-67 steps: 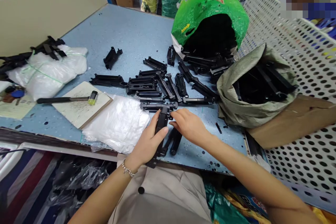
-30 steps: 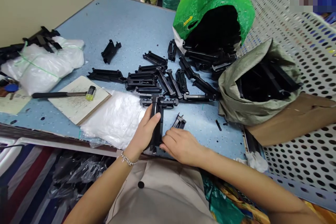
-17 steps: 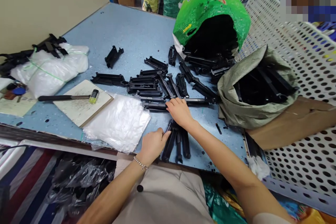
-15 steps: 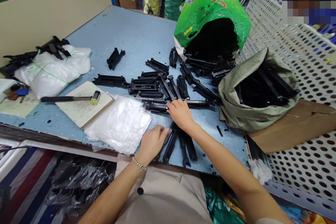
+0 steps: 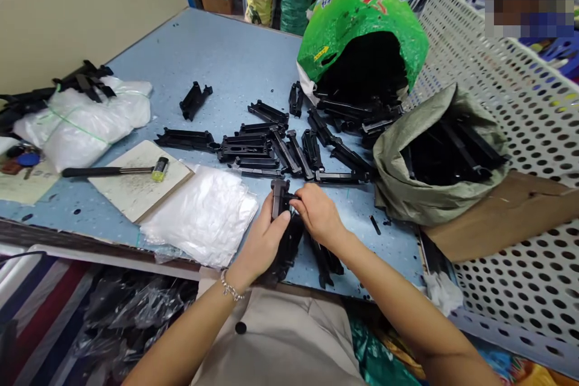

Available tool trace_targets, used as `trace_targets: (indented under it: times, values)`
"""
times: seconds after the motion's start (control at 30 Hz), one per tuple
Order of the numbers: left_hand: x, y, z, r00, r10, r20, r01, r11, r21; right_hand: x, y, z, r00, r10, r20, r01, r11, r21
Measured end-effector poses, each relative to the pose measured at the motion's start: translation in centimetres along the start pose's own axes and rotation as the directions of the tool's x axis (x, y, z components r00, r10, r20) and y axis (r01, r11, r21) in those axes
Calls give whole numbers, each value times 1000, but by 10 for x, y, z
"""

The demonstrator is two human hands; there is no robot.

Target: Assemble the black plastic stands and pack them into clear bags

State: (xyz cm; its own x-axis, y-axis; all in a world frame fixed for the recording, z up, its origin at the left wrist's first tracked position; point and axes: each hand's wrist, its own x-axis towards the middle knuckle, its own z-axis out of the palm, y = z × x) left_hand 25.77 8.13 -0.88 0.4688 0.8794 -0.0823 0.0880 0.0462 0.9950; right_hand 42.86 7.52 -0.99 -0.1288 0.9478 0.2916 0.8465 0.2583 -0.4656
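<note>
My left hand (image 5: 265, 235) is closed around a long black plastic part (image 5: 280, 196), its far end pointing away from me. My right hand (image 5: 319, 211) pinches a small dark piece (image 5: 293, 197) at that part's right side; I cannot tell whether it is joined to the part. Below my hands, at the near table edge, lie several more black plastic parts (image 5: 323, 262), partly hidden. Just beyond my fingers a loose pile of similar black parts (image 5: 246, 148) spreads over the blue table (image 5: 235, 60).
On the left, a hammer (image 5: 113, 171) rests on a board (image 5: 136, 193) beside clear plastic bags (image 5: 203, 211). A green sack (image 5: 362, 12) spills black parts at the back. An olive sack (image 5: 389, 175) of parts and a perforated white crate (image 5: 497, 72) stand on the right.
My left hand has taken a black part from the near edge of the pile and holds it up. My right hand has drawn back to its side, pinching a small dark piece.
</note>
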Motion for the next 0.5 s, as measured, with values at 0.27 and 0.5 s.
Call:
trace_targets:
  times: [0.27,0.5]
  values:
    - [19,-7,-15,986,-97,-136,100,995,18,-49,-38,12,956,-234,179,250,966,-73]
    - [16,-21,-26,980,-193,-50,174,704,688,-20,37,3,996,69,49,-51,950,-309]
